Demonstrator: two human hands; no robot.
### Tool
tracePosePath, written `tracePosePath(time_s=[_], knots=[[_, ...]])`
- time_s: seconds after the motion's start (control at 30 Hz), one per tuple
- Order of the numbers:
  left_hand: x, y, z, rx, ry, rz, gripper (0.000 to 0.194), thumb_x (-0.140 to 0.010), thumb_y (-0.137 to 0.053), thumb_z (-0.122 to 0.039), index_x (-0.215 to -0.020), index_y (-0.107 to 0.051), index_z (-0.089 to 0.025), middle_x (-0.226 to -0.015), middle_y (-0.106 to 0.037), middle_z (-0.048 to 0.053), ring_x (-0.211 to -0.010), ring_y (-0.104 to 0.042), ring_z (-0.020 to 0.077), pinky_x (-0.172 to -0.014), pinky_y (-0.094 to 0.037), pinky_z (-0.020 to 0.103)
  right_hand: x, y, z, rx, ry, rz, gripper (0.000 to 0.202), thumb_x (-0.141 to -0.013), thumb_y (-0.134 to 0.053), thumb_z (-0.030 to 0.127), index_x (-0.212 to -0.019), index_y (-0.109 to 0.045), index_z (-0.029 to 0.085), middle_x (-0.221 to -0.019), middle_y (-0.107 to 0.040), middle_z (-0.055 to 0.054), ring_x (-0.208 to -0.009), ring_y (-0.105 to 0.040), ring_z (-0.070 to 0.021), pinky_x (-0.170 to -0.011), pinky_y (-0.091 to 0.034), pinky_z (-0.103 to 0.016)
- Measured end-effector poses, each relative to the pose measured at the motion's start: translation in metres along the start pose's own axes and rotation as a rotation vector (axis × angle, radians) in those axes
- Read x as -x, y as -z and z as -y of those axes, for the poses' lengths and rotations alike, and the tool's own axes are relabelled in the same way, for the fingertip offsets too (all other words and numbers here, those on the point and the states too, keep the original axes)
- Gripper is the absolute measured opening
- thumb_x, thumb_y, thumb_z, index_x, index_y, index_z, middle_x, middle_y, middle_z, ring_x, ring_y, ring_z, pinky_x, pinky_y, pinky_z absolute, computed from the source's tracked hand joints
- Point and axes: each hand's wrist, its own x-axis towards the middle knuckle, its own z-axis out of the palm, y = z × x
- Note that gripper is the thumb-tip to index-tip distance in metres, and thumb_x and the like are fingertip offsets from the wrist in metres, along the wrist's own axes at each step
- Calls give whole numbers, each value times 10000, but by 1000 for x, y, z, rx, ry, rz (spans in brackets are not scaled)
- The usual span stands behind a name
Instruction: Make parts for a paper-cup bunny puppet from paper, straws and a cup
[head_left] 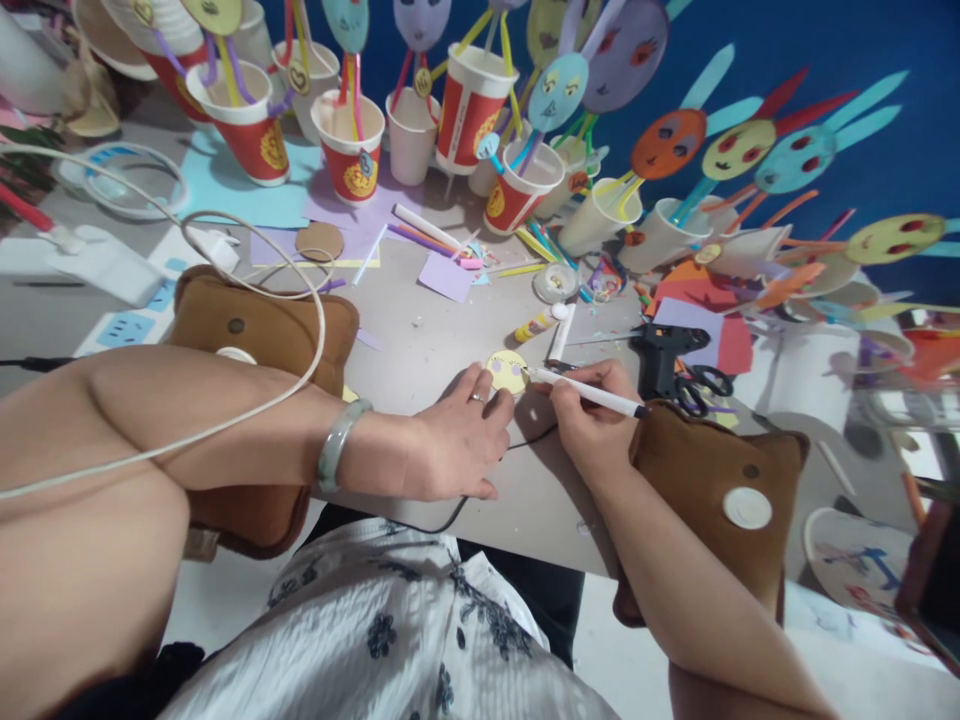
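A small yellow paper disc (508, 372) with two purple eye spots and drawn lashes lies flat on the table. My left hand (461, 435) rests palm down beside it, fingers spread, with fingertips against the disc's near left edge. In my right hand (600, 420) is a white marker pen (589, 391), pinched between thumb and fingers. Its tip meets the disc at the right eye, and its dark end points right. Just beyond the disc lie a yellow glue stick (538, 323) and a white pen cap or tube (562, 334).
Brown cushions (712, 500) lie under both forearms. A black glue gun (666, 352) and scissors (701, 388) are at right. Paper cups (251, 130) with paper-faced figures line the back. A white cable (319, 340) crosses above my left arm. Paper scraps and coloured sticks lie mid-table.
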Motion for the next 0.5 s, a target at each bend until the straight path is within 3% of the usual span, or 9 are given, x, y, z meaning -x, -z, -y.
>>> tracePosePath(time_s=[0.5], knots=[[0,-1,1,-2,-2,-13,711,-895,-560,-697,-1334,-677,-149,-1505,-514,228,-1390,-474,490,-1180,-265,639,-1,2,8,103,5,15,89,-801,-652,273,-767,-570,259,-688,-697,5,-631,-665,-210,-567,-522,-338]])
